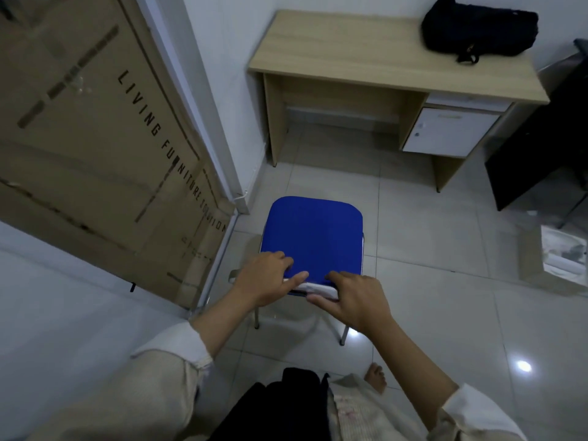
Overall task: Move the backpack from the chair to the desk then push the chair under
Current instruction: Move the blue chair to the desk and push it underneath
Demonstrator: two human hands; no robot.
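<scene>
Backpack (480,28) already resting on the desk (350,55) at upper right of the frame, near the right end of the top and clear of the front edge; step 1 judged complete. Step in hand: pushing the chair (313,237) under the desk. Chair at centre frame on the tiled floor (429,281), well apart from the desk, blue seat facing the open knee space at the left of the white drawer unit (451,132). Left hand (270,278) curled over the near top edge of the chair, fingers closed onto it, thumb along the front. Right hand (353,300) just beside it on the same edge, fingers bent over the rim, grip apparently looser; full closure not clear. For a clean push: keep the 2 hands spaced evenly on the edge, apply equal forward force, slide the legs flat on the tiles without tipping. Aim the seat at the gap between the left desk panel and the drawer unit; a slight drift to the right risks striking the drawer unit. Mind the cardboard box (95,138) leaning at left of the frame, close beside the chair. Stop once the seat passes under the desk top.
</scene>
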